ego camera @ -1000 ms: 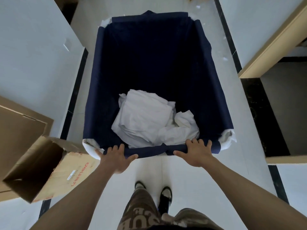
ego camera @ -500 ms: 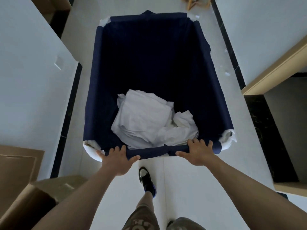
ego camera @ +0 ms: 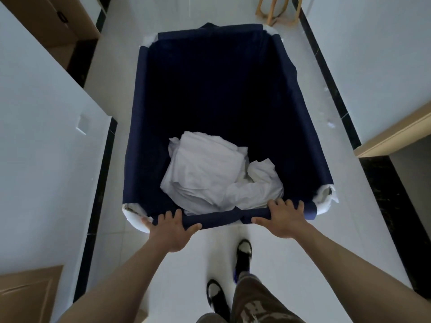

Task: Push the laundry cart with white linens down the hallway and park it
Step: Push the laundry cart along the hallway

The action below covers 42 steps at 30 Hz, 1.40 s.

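Note:
A laundry cart (ego camera: 140, 127) lined with dark navy fabric fills the middle of the view, standing on a pale tiled hallway floor. A crumpled heap of white linens (ego camera: 217, 173) lies at its bottom, toward the near end. My left hand (ego camera: 171, 230) grips the near rim on the left, fingers curled over the navy-wrapped bar. My right hand (ego camera: 285, 217) grips the same rim on the right. Both arms stretch forward, and my feet show below the rim.
White walls with black skirting run along both sides. A wooden door frame (ego camera: 394, 134) and a dark doorway (ego camera: 401, 206) open on the right. A wooden stool's legs (ego camera: 277, 10) stand just beyond the cart. Brown wooden panels (ego camera: 28, 292) sit lower left and upper left.
The cart and I have moved forward down the hallway. The cardboard box at the left has dropped out of view, the right doorway has slid nearer, and the stool ahead has appeared. Both grips unchanged.

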Each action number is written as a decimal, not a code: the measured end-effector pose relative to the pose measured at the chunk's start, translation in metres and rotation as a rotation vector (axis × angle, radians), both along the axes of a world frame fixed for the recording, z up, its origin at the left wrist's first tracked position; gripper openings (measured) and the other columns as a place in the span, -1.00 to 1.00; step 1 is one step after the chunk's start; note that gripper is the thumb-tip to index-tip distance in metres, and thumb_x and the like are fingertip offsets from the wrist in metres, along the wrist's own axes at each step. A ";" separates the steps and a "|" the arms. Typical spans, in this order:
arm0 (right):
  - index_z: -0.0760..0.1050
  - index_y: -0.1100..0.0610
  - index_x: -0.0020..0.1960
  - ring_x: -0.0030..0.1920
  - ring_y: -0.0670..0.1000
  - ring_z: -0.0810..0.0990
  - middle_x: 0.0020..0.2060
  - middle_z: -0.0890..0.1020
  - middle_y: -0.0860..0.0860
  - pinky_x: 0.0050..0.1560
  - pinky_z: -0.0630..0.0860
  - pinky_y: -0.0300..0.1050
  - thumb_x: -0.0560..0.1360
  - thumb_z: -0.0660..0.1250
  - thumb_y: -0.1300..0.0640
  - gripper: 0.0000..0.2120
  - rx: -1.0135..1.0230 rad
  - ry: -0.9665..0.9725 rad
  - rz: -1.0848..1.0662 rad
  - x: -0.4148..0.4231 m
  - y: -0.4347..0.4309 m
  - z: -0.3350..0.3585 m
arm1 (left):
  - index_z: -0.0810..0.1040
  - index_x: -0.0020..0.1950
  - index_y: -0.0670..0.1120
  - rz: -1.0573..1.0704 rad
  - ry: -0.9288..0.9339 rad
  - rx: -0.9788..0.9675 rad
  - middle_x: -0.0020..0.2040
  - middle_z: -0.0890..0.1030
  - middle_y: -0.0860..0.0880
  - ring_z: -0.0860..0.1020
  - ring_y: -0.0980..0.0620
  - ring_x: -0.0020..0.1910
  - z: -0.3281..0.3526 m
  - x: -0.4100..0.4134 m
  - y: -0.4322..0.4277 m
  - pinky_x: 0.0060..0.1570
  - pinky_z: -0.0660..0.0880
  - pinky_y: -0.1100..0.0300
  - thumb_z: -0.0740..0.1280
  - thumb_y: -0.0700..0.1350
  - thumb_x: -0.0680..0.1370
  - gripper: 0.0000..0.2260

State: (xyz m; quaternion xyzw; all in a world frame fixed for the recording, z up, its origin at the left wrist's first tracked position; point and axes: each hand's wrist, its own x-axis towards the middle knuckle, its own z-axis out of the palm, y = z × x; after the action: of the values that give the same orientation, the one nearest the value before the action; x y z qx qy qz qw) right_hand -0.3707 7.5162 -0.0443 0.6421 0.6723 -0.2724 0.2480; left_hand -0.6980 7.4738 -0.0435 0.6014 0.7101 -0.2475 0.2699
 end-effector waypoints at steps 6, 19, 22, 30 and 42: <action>0.26 0.03 0.47 0.48 0.22 0.22 0.47 0.35 0.09 0.49 -0.06 0.42 0.44 -0.06 -0.59 -0.12 0.008 0.001 0.015 -0.013 0.097 -0.001 | 0.12 0.59 0.00 0.014 0.013 0.004 0.51 0.30 -0.08 0.23 -0.17 0.50 -0.003 -0.013 0.095 0.45 -0.05 -0.42 -0.15 0.53 0.48 -0.15; 0.14 0.05 0.57 0.55 0.25 0.11 0.55 0.23 0.12 0.49 -0.16 0.46 0.43 -0.05 -0.59 -0.05 -0.062 0.032 0.038 -0.031 0.313 0.000 | 0.06 0.61 0.02 0.077 0.083 -0.083 0.56 0.25 -0.06 0.19 -0.15 0.53 0.001 -0.025 0.304 0.46 -0.04 -0.40 -0.14 0.56 0.47 -0.12; 0.15 0.05 0.56 0.54 0.25 0.14 0.53 0.26 0.12 0.49 -0.15 0.46 0.42 -0.06 -0.60 -0.04 -0.050 0.027 0.049 -0.032 0.357 -0.002 | 0.04 0.62 0.01 0.087 0.071 -0.086 0.57 0.22 -0.08 0.17 -0.17 0.54 0.000 -0.025 0.346 0.47 -0.06 -0.40 -0.12 0.55 0.47 -0.12; 0.25 0.04 0.48 0.48 0.23 0.24 0.46 0.35 0.10 0.50 -0.08 0.43 0.44 -0.09 -0.59 -0.11 0.006 0.003 0.082 -0.045 0.479 -0.005 | 0.05 0.62 0.01 0.110 0.020 -0.060 0.57 0.21 -0.10 0.16 -0.20 0.54 -0.007 -0.040 0.466 0.47 -0.07 -0.41 -0.10 0.55 0.47 -0.12; 0.23 0.04 0.50 0.49 0.22 0.23 0.49 0.32 0.09 0.51 -0.04 0.40 0.44 -0.09 -0.59 -0.10 0.009 -0.038 0.059 -0.087 0.671 -0.004 | 0.03 0.63 -0.01 0.079 -0.022 -0.078 0.58 0.18 -0.12 0.13 -0.21 0.54 -0.006 -0.083 0.660 0.46 -0.08 -0.41 -0.13 0.56 0.47 -0.10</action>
State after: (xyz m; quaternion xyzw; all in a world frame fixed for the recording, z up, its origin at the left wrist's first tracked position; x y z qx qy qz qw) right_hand -0.4581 8.1870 -0.0486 0.6280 0.6873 -0.2499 0.2659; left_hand -0.7810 8.1341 -0.0496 0.5645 0.7202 -0.2575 0.3104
